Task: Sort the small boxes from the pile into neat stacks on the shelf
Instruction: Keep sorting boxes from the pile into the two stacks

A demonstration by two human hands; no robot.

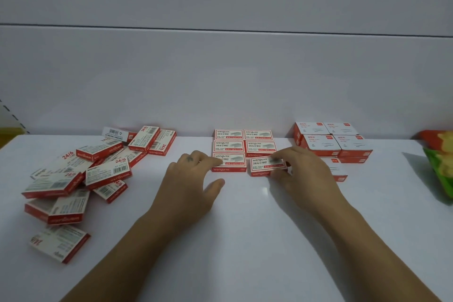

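Shelf [245, 228]: loose pile [81, 174] of small red-and-white boxes at the left, lying at all angles, several face down. Well apart from it, at centre against the back wall, is a grid [245, 141] two boxes wide with labels up and edges aligned.

Right hand [301, 174]: pinches one box [266, 164] by its right end, thumb at the front edge and fingers on top. The box sits at the grid's front-right place, slightly skewed and with a gap to its neighbour. In my judgement it is being squared into line.

Left hand [191, 176]: spread, thumb out, fingertips against the front-left box [230, 165], probably to keep the row from shifting.

Most of the pile is unsorted, so the task is not far along.

Also present: stacked white boxes [331, 140] to the right and a green packet [438, 167] at the far right.
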